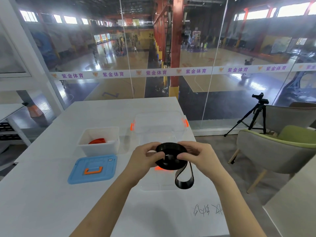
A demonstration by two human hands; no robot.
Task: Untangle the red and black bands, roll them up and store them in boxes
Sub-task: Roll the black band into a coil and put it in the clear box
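Left hand (145, 159), right hand (201, 158) grip black band (170, 147); strip (130, 73) reads 紫金体育.

My bare left forearm (109, 200) and bare right forearm (237, 199) reach forward and angle inward, so my hands meet in front of me, held up in the air. My left hand (143, 159) is curled, its thumb and fingers pinching the left side of the coiled flat black band (169, 146). My right hand (201, 155) mirrors it: the thumb presses the coil's near rim, the fingers curl behind its right side. Both wrists bend slightly inward.
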